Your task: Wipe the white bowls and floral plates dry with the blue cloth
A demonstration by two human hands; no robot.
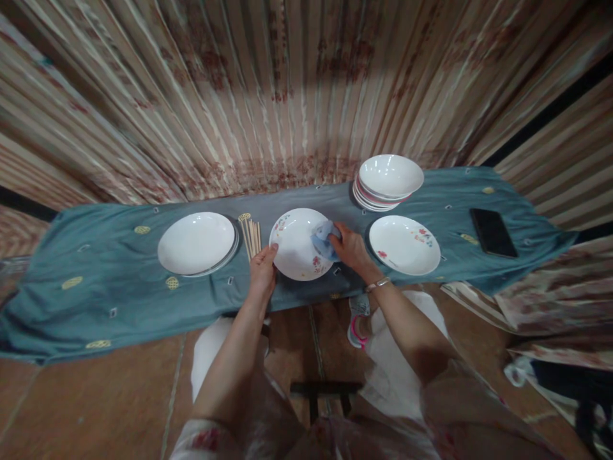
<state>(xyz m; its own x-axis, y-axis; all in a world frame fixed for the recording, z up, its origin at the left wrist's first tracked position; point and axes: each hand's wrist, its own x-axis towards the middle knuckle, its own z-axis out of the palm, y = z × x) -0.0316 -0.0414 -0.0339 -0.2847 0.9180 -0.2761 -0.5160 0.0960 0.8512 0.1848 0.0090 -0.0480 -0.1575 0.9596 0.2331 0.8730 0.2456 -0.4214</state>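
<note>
A white plate with small flower prints (294, 246) is in front of me at the middle of the table. My left hand (263, 268) grips its left edge, thumb over the rim. In my right hand (350, 246) is a bunched light-blue cloth (324, 239), pressed against the plate's right side. Just beyond my left hand lies a bundle of wooden chopsticks (250, 235). Left of them sits a stack of white plates (196, 243). Another flowered plate (405, 246) rests to the right of my right hand.
A stack of white bowls (390, 176) stands at the back right. Farther right lies a black phone (493, 232). A teal patterned cloth (115, 275) covers the narrow table. Pleated curtains (287, 96) hang close behind it, and a dark stool bar (325, 388) shows below.
</note>
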